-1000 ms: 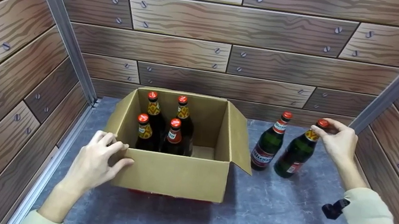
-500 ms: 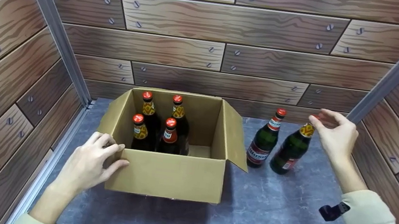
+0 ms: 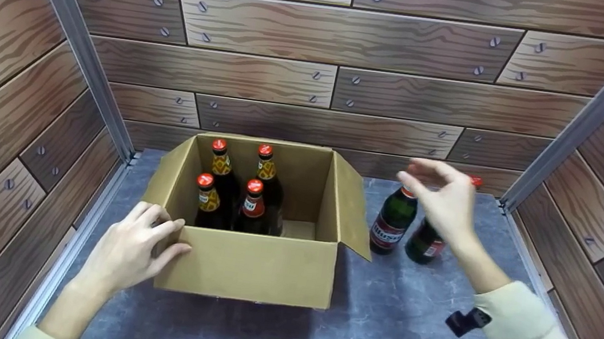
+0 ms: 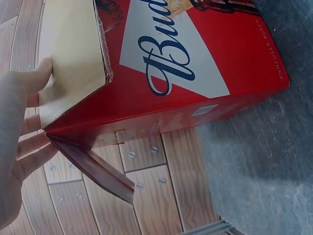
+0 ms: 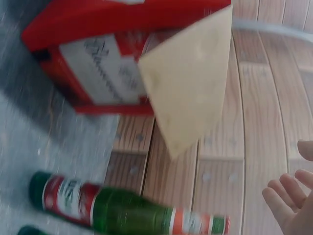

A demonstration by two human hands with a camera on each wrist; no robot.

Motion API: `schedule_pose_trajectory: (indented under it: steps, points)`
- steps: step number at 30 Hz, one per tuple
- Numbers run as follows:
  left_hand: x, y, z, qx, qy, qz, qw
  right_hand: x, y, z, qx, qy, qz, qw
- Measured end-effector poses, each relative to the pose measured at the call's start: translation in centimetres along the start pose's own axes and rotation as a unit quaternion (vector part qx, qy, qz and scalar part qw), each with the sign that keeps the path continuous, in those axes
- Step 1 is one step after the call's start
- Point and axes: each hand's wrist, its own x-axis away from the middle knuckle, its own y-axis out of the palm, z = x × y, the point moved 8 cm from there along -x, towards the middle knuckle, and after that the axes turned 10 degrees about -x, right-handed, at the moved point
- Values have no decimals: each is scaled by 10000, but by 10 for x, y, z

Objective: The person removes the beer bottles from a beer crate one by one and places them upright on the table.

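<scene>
An open cardboard box (image 3: pixel 249 267) holds several upright bottles with red caps (image 3: pixel 255 187). My left hand (image 3: pixel 122 251) grips its near left corner; in the left wrist view the thumb (image 4: pixel 39 76) lies on the brown flap and the fingers reach behind it. Right of the box stand two green beer bottles, one with a red-and-white label (image 3: pixel 386 233), the other bottle (image 3: pixel 425 247) beside it. My right hand (image 3: pixel 445 201) hovers at the cap of the nearer-to-box bottle, hiding that cap and the other's neck. The right wrist view shows the fingers (image 5: pixel 279 205) loosely bent, apart from the bottle (image 5: pixel 129 210).
The box's right flap (image 3: pixel 351 213) sticks out toward the bottles. Its red printed outside (image 4: pixel 239 44) shows in the left wrist view. Wood-patterned walls (image 3: pixel 267 79) close off the back and both sides of the grey, marbled surface (image 3: pixel 374 328).
My right hand has let go of the right bottle's neck and moved left to the top of the other bottle. My left hand keeps its grip on the box corner.
</scene>
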Motion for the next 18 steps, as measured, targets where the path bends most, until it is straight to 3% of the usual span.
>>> schedule_pose_trajectory:
  steps: [7,13,18]
  points:
    - [0,0,0,-38,-63,-47,10000,11,51,-16,-500,-2,-482,9976]
    - [2,-1,0,-27,-75,36,10000,23,94,-23,-1175,108,-960,9884]
    - [1,-1,1,-26,-64,70,10000,34,121,-22,-1204,318,-1285,9839]
